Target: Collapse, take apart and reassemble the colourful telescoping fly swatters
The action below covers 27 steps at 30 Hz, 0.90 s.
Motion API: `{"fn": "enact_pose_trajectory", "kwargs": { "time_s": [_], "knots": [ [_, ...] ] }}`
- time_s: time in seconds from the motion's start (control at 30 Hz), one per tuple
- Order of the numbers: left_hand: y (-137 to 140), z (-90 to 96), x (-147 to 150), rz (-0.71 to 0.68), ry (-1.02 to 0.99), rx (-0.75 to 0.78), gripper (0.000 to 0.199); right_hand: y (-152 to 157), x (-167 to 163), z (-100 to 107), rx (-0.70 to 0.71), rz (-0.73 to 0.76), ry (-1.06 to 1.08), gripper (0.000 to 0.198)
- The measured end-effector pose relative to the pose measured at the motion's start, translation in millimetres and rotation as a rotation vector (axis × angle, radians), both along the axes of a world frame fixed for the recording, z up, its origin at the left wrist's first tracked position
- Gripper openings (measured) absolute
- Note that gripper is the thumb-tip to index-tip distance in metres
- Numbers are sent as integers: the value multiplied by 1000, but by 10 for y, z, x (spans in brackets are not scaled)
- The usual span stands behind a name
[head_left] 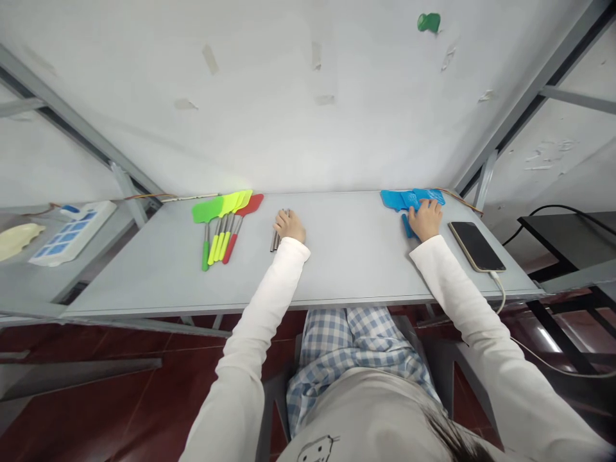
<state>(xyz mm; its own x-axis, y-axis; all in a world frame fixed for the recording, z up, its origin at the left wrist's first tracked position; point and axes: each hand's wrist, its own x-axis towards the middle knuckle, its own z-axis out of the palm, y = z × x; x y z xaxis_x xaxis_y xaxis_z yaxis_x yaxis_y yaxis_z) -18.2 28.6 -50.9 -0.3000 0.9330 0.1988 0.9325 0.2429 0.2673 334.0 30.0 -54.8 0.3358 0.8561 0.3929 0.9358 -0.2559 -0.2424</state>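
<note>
My left hand (290, 226) has its fingers curled over several thin metal tubes (274, 242), which stick out on its left side. Part of the tubes is hidden beneath it. Over the blue flat-headed tools that look like fly swatters (395, 199), my right hand (426, 219) lies with fingers spread on the heads. A blue handle (407, 226) shows beside its thumb; the rest of the handles are covered. Left of my left hand, similar tools lie in a fan: a green one (206, 212), several yellow ones (224, 234) and a red one (232, 244).
The grey table (346, 269) backs onto a white wall. A phone (476, 246) with a white cable (500, 292) lies right of my right hand. Metal frame posts stand at both ends. At far left are a white and blue object (72, 234) and a pale yellow dish (19, 239).
</note>
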Motion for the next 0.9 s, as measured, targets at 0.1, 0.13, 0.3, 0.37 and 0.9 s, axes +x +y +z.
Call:
{"fn": "enact_pose_trajectory", "kwargs": {
  "time_s": [0.1, 0.13, 0.3, 0.37, 0.9],
  "knots": [
    [-37, 21, -75, 14, -30, 6, 50, 179, 197, 41, -15, -79, 58, 59],
    [-62, 33, -92, 18, -41, 3, 49, 239, 262, 43, -28, -106, 79, 61],
    [-213, 107, -178, 3, -97, -23, 43, 401, 483, -38, -139, -160, 182, 67],
    [-245, 131, -258, 14, -124, -27, 42, 385, 506, -74, -176, -173, 201, 66],
    [-72, 32, -1333, 340, -95, 14, 40, 255, 480, -23, -147, -154, 85, 57]
  ]
}}
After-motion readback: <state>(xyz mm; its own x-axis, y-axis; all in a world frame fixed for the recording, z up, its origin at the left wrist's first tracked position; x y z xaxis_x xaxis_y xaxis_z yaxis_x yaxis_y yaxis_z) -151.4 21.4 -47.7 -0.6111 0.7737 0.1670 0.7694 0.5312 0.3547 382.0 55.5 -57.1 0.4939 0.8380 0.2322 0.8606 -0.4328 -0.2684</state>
